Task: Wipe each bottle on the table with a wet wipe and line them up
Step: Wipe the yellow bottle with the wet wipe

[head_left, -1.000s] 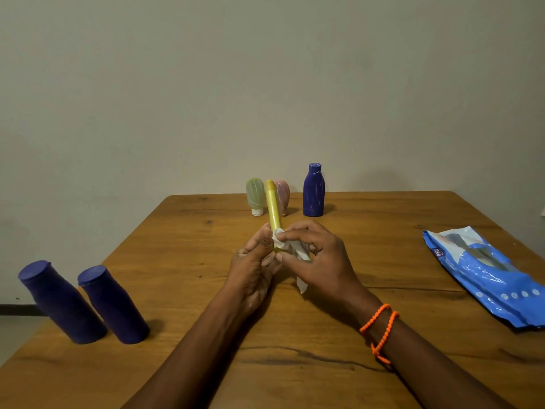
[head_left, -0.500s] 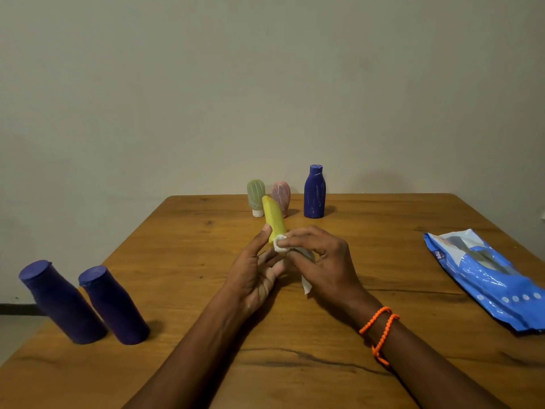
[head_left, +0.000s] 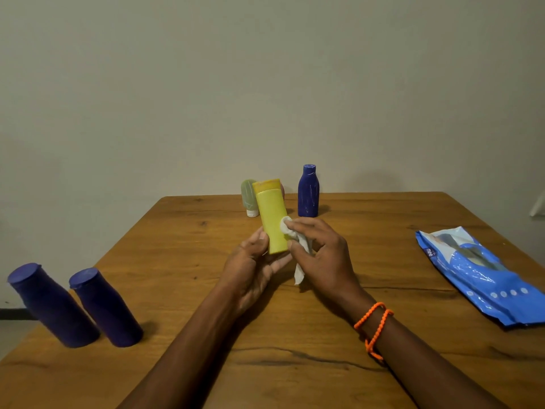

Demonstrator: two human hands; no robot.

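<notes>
The yellow bottle [head_left: 272, 219] is held upright above the middle of the bench [head_left: 177, 290], well clear of the wood. Its long axis runs nearly vertical, tipped a little to the left at the top, with the cap end up and away from the person and the flat base down in the left hand [head_left: 250, 270]. That hand holds the base, thumb on the left side and fingers under and behind. The right hand [head_left: 321, 255] pinches the wipe [head_left: 290, 231] and presses it against the lower right face of the bottle; a tail of the wipe hangs below the fingers.

The main risk, as I judge it, is slip: the bottle is gripped only at its base, and a wet surface plus sideways rubbing could twist it out of the left hand and drop it on the bench. A push towards the far edge could also carry it into the green bottle [head_left: 247, 196] and the blue bottle [head_left: 308, 191] standing just behind, and knock them over. The dangling tail may drag across the bench and pick up dirt.

Two purple bottles [head_left: 103, 308] stand side by side at the near left. The wipes pack [head_left: 477, 273] lies at the right.
</notes>
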